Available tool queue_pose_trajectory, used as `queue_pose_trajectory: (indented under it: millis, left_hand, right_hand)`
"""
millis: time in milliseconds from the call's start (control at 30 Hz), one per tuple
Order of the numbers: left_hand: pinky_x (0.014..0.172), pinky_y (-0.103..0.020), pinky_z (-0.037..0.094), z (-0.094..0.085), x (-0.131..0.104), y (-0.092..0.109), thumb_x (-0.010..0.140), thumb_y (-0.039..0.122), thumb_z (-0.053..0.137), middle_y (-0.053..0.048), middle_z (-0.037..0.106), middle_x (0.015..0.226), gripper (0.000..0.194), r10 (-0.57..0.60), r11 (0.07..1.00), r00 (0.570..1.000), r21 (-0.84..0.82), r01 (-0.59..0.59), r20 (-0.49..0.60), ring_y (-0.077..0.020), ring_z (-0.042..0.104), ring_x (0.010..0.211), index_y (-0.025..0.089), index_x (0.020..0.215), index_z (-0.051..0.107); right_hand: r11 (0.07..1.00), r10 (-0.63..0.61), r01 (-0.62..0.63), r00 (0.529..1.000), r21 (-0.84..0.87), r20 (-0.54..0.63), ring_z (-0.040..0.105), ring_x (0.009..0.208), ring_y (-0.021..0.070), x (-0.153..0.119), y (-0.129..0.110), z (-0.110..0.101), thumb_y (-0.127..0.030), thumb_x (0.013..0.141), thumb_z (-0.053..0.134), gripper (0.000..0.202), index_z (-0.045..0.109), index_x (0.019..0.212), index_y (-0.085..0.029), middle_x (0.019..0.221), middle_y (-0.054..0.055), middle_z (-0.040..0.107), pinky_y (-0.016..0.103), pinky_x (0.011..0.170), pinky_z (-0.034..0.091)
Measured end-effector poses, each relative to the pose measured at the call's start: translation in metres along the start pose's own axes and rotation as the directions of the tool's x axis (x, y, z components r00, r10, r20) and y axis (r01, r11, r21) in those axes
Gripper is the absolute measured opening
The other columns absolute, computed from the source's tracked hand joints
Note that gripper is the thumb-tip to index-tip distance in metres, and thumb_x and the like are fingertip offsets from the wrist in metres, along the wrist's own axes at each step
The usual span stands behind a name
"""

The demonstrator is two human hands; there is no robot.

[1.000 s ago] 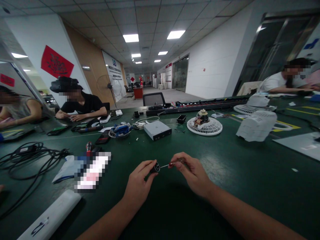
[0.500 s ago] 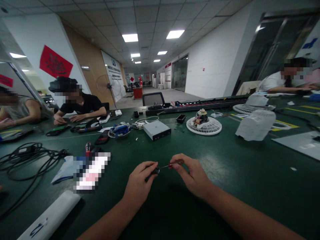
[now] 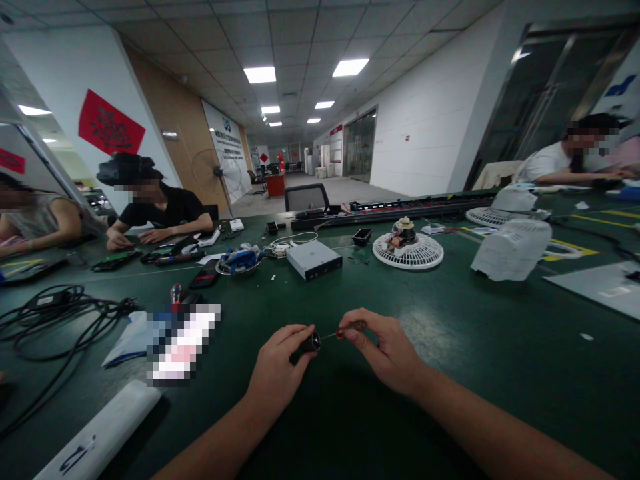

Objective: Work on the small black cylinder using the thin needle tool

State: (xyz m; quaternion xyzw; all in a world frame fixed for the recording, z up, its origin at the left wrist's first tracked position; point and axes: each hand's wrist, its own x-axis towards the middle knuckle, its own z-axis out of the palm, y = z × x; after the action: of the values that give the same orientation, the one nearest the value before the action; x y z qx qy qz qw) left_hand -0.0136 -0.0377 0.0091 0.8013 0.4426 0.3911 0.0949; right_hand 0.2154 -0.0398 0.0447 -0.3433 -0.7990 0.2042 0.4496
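Observation:
Between the thumb and fingers of my left hand (image 3: 280, 363) is a small dark round part (image 3: 313, 342), its open-looking end turned to the right. My right hand (image 3: 387, 350) is closed on a screwdriver (image 3: 342, 333) with a reddish handle. The thin shaft points left and its tip is at or close to the face of the part; whether they touch is too small to tell. Both hands are above the green table (image 3: 340, 413).
Beyond my hands lie a silver disc drive (image 3: 314, 259), a white fan grille with a motor (image 3: 408, 252) and a white housing (image 3: 514, 250). Black cables (image 3: 75, 320) and a white bar-shaped object (image 3: 100, 433) are at left. People sit at both sides.
The dark part has turned slightly in my left hand, showing more of its side. My right hand has barely moved.

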Motion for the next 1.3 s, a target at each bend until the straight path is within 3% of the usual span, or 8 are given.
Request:
queue_pose_trajectory:
  millis: [400, 533, 700, 833, 900, 1067, 1167, 1300]
  left_hand:
    - [0.088, -0.040, 0.060, -0.003, 0.002, 0.005, 0.075, -0.001, 0.073, -0.004, 0.073, 0.107, 0.041, 0.037, 0.999, 0.999, 0.010, -0.037, 0.005, -0.0217, 0.070, 0.098, 0.022, 0.108, 0.072]
    - [0.089, -0.040, 0.060, -0.003, 0.003, 0.003, 0.075, -0.001, 0.072, -0.003, 0.073, 0.107, 0.041, 0.032, 0.999, 0.999, 0.023, -0.032, -0.010, -0.0214, 0.070, 0.098, 0.023, 0.109, 0.072]
    - [0.088, -0.040, 0.060, -0.003, 0.003, 0.002, 0.078, 0.003, 0.070, -0.003, 0.073, 0.107, 0.038, 0.003, 0.999, 1.000, 0.034, -0.003, -0.018, -0.0216, 0.070, 0.098, 0.025, 0.109, 0.072]
    - [0.090, -0.041, 0.059, -0.002, 0.003, 0.002, 0.077, 0.003, 0.071, -0.003, 0.073, 0.108, 0.039, -0.033, 0.999, 0.999, 0.036, 0.033, 0.003, -0.0220, 0.069, 0.099, 0.024, 0.110, 0.072]
    - [0.091, -0.040, 0.058, -0.002, 0.003, 0.002, 0.077, 0.002, 0.071, -0.003, 0.073, 0.109, 0.040, -0.054, 0.998, 0.998, 0.038, 0.053, 0.017, -0.0221, 0.069, 0.100, 0.023, 0.111, 0.072]
    - [0.093, -0.040, 0.057, -0.002, 0.002, 0.001, 0.078, 0.002, 0.070, -0.003, 0.072, 0.110, 0.039, -0.085, 0.996, 0.996, 0.029, 0.084, 0.041, -0.0221, 0.068, 0.101, 0.023, 0.111, 0.072]
    - [0.094, -0.040, 0.056, -0.001, 0.002, 0.002, 0.077, 0.002, 0.071, -0.004, 0.071, 0.110, 0.041, -0.083, 0.996, 0.996, 0.014, 0.083, 0.045, -0.0221, 0.068, 0.102, 0.022, 0.112, 0.071]
    - [0.094, -0.039, 0.056, -0.001, 0.000, 0.003, 0.076, 0.002, 0.072, -0.003, 0.070, 0.112, 0.054, -0.069, 0.997, 0.996, -0.030, 0.071, 0.055, -0.0211, 0.067, 0.104, 0.025, 0.124, 0.062]
  right_hand:
    - [0.988, 0.155, -0.153, 0.985, 0.037, -0.072, 0.066, 0.071, 0.0166, 0.003, -0.001, 0.000, -0.031, 0.101, 0.047, 0.020, 0.060, 0.091, -0.020, 0.076, 0.001, 0.068, 0.028, 0.067, 0.048]
    - [0.993, 0.113, -0.112, 0.993, 0.027, -0.043, 0.064, 0.072, 0.0165, 0.001, 0.000, 0.003, -0.031, 0.101, 0.047, 0.019, 0.060, 0.092, -0.020, 0.079, 0.002, 0.067, 0.028, 0.067, 0.048]
    - [0.998, -0.058, 0.053, 0.983, -0.030, -0.174, 0.061, 0.087, 0.0201, -0.001, 0.001, -0.001, -0.022, 0.100, 0.042, 0.014, 0.054, 0.092, -0.022, 0.092, 0.006, 0.061, 0.033, 0.076, 0.049]
    - [0.987, -0.128, 0.132, 0.991, -0.095, 0.047, 0.058, 0.098, 0.0210, 0.001, -0.005, -0.001, -0.011, 0.098, 0.040, 0.018, 0.054, 0.103, -0.021, 0.104, 0.009, 0.061, 0.036, 0.084, 0.048]
    - [0.973, -0.065, 0.105, 0.979, -0.205, 0.191, 0.058, 0.096, 0.0218, 0.002, -0.007, 0.004, -0.012, 0.095, 0.047, 0.016, 0.059, 0.102, -0.020, 0.102, 0.008, 0.062, 0.036, 0.083, 0.048]
    - [0.924, 0.115, 0.048, 0.912, -0.378, 0.395, 0.059, 0.079, 0.0223, 0.001, -0.003, 0.020, -0.024, 0.083, 0.073, 0.008, 0.069, 0.088, -0.019, 0.083, 0.005, 0.069, 0.034, 0.069, 0.046]
    - [0.939, 0.110, 0.047, 0.898, -0.342, 0.425, 0.060, 0.079, 0.0212, 0.000, 0.001, 0.021, -0.019, 0.081, 0.076, 0.008, 0.071, 0.087, -0.020, 0.082, 0.003, 0.071, 0.033, 0.068, 0.046]
    - [0.957, 0.061, 0.044, 0.936, -0.288, 0.346, 0.060, 0.087, 0.0215, 0.001, 0.005, 0.016, -0.016, 0.084, 0.073, 0.013, 0.073, 0.095, -0.022, 0.089, 0.003, 0.073, 0.035, 0.075, 0.048]
